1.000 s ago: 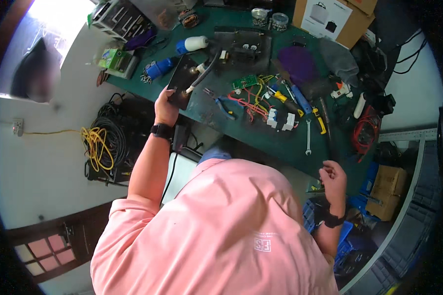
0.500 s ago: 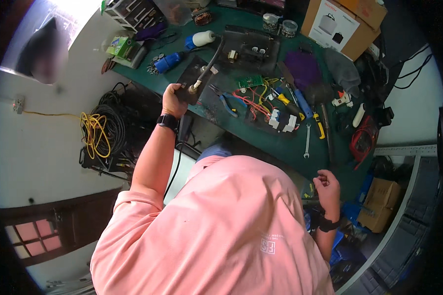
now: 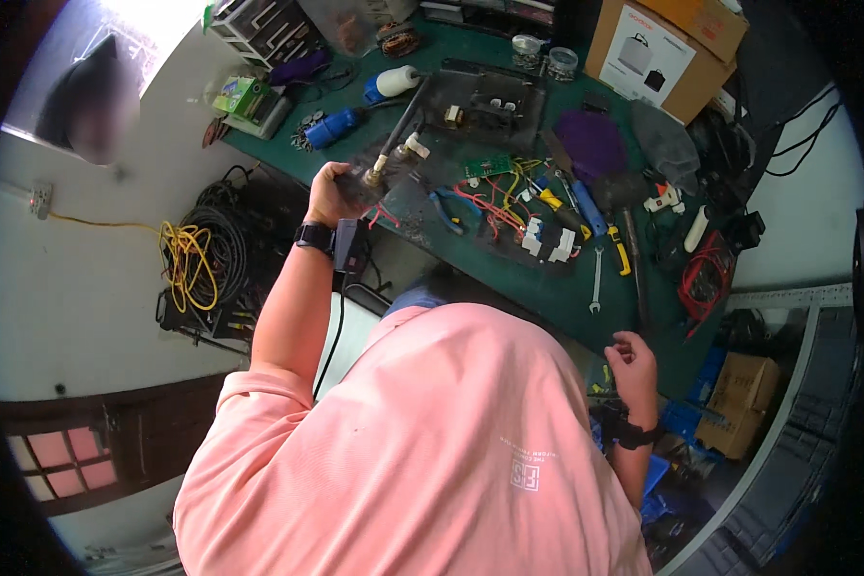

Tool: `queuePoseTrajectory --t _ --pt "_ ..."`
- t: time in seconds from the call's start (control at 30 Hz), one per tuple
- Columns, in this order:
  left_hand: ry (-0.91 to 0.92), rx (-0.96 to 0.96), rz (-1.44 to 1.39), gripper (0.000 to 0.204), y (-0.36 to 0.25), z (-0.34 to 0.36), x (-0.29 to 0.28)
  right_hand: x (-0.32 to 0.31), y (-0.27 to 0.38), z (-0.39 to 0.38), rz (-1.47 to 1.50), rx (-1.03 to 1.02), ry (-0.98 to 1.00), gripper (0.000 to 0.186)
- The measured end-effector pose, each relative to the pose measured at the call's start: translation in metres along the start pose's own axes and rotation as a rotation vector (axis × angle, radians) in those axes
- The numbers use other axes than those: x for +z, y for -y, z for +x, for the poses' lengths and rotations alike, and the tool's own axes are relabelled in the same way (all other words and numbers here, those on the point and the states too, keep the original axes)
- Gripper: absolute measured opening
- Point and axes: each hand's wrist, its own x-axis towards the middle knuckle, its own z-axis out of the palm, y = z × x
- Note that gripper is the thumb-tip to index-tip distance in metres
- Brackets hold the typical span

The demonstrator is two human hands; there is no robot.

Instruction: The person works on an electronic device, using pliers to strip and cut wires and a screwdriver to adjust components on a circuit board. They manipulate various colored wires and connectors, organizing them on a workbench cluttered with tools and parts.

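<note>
My left hand (image 3: 327,195) grips the edge of a dark flat panel (image 3: 360,185) at the near left edge of the table. Brass fittings (image 3: 375,175) stand on the panel, and a black hose (image 3: 403,130) runs from one of them toward a dark metal housing (image 3: 480,101). Red wires (image 3: 386,213) hang by its near edge. Blue-handled pliers (image 3: 448,211) lie just right of the panel. Over the table's front right edge, my right hand (image 3: 636,370) hangs with loosely bent fingers and nothing visible in it.
A green circuit board (image 3: 488,166), coloured wires, screwdrivers, a wrench (image 3: 597,280) and a hammer (image 3: 634,252) lie across the green table (image 3: 538,300). Blue connectors (image 3: 332,128) are at the left; a cardboard box (image 3: 682,58) stands at the back right. Coiled cables (image 3: 187,252) hang at left.
The panel in my left hand has tilted, and red wires now show at its near edge. My left hand has shifted slightly left. My right hand has barely moved.
</note>
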Motion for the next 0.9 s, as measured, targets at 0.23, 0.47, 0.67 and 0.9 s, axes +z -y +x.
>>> queuePoseTrajectory --t 0.23,0.47,0.67,0.9 --pt "0.071 -0.085 -0.057 0.027 -0.003 0.0 0.01 0.003 -0.015 -0.01 0.017 0.04 -0.017 0.029" --pt "-0.001 -0.054 0.007 0.023 -0.004 -0.003 0.018 0.005 -0.021 -0.017 0.028 0.032 -0.031 0.029" --pt "0.013 -0.024 0.016 0.025 0.002 -0.002 0.022 0.001 -0.029 -0.022 0.084 0.048 -0.031 0.028" --pt "-0.195 0.191 0.134 0.016 -0.007 0.005 0.048 -0.004 -0.041 -0.025 0.06 0.05 -0.065 0.029"
